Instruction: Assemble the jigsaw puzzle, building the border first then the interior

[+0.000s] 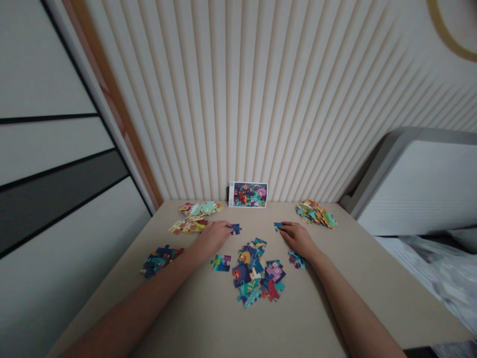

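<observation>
A: In the head view, where are the hands?

B: Out over the table (pixel 194 318), well apart. The left hand (pixel 217 233) has its fingertips at a dark blue piece (pixel 236 229); the right hand (pixel 297 237) has its own at a blue piece (pixel 277 226).

A: Gripped?

B: I can't tell. Fingers cover part of each piece, so they may be pinching or only pressing down.

A: And the other puzzle pieces?

B: The middle pile (pixel 255 273) lies nearer the person, between the forearms, with 1 loose piece (pixel 221 263) to its left. A small cluster (pixel 297 259) sits just beside the right forearm. There's a dark pile (pixel 159 260) beyond the left forearm, a pale pile (pixel 200 209) at the far left and an orange-green pile (pixel 316 214) at the far right.

A: Any guide?

B: A picture card (pixel 248 195) stands upright against the ribbed wall (pixel 238 99).

A: Which step is it, then?

B: My judgement: handling 2 single pieces on the far side of the middle pile. They aren't joined.

A: What does the next move call for?

B: A light fingertip hold, I'd say, with each piece flat and the wrists clear of the piles.
</observation>
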The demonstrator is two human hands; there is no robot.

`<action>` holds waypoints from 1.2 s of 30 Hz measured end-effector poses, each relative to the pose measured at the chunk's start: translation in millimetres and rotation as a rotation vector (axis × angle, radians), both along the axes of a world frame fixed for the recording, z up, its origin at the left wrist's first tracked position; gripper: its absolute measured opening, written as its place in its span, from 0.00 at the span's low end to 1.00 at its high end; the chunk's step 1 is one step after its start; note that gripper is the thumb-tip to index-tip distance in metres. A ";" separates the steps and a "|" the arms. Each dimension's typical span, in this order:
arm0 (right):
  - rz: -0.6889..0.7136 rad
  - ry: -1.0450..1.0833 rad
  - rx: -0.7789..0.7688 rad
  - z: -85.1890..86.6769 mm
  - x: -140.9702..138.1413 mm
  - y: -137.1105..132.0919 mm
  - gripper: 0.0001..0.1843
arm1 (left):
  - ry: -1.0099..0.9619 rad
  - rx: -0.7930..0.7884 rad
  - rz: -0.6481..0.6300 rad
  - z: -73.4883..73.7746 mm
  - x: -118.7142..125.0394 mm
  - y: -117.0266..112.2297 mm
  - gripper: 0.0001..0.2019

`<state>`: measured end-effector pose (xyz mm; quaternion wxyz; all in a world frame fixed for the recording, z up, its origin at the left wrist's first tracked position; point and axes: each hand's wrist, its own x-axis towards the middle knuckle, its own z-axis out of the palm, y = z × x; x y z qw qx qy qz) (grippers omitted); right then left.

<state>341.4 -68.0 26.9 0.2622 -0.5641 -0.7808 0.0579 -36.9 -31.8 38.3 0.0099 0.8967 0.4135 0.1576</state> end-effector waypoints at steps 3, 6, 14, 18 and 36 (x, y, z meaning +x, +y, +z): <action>-0.021 0.006 0.013 -2.5 -0.4 2.2 0.17 | -0.006 0.000 -0.006 -5.5 -1.1 5.2 0.13; -0.036 0.003 0.019 -4.5 -1.2 4.1 0.17 | -0.030 0.014 0.000 -12.6 -2.4 8.1 0.14; -0.040 0.003 0.001 -3.8 -2.7 4.5 0.17 | -0.062 0.023 -0.005 -20.2 -3.6 9.9 0.15; -0.037 0.005 0.009 -4.7 -3.3 4.6 0.17 | -0.065 0.010 0.006 -15.9 -1.8 6.1 0.15; 0.141 0.098 0.024 32.9 -36.0 -28.8 0.15 | -0.065 0.002 -0.073 24.6 -22.2 -74.0 0.15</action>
